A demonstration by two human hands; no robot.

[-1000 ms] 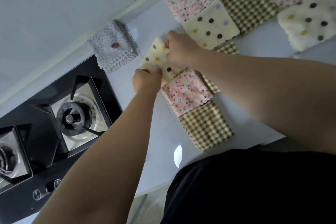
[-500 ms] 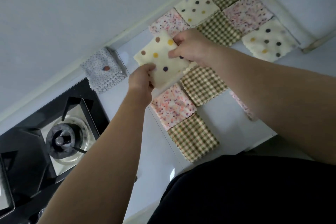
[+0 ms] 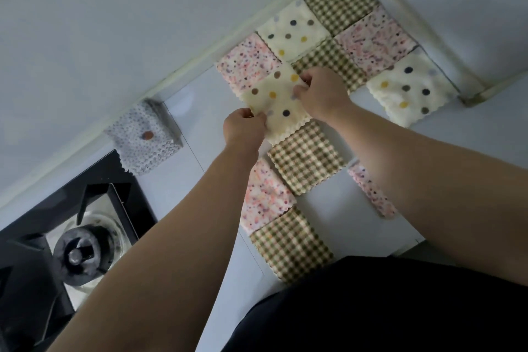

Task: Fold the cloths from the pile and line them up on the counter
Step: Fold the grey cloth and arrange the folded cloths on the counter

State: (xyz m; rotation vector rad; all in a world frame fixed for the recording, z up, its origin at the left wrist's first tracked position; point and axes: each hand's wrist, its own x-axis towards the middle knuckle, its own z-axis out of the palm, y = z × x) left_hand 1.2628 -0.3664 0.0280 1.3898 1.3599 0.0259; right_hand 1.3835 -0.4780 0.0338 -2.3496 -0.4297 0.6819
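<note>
**Q:** Largest element?
**A:** White surface (image 3: 197, 111), crossing the frame from lower centre to upper right, bounded above by a pale wall (image 3: 114, 8).

**Q:** Next in size?
**A:** Black stove (image 3: 34, 280) at lower left, with one round burner (image 3: 83, 254). Dark garment (image 3: 385, 308) filling the lower right.

**Q:** Task items?
**A:** Folded cloths (image 3: 411, 88), laid edge to edge in rows from upper right towards lower centre, in checked, speckled and dotted patterns. Grey speckled cloth (image 3: 143, 137) left of centre, apart from the rows, against the wall and near the stove corner.

**Q:** Item in hand?
**A:** Cream dotted cloth (image 3: 275, 100), folded square, at centre of frame. Placed between a pink speckled cloth (image 3: 247, 61) at its upper left and a green checked cloth (image 3: 305, 154) just below, scalloped edge meeting the latter. Contact with the surface beneath: cannot tell.

**Q:** State of each grip?
**A:** Left hand (image 3: 243, 128): grip pinching the cloth's lower-left edge. Right hand (image 3: 320, 91): grip pinching its upper-right corner.
</note>
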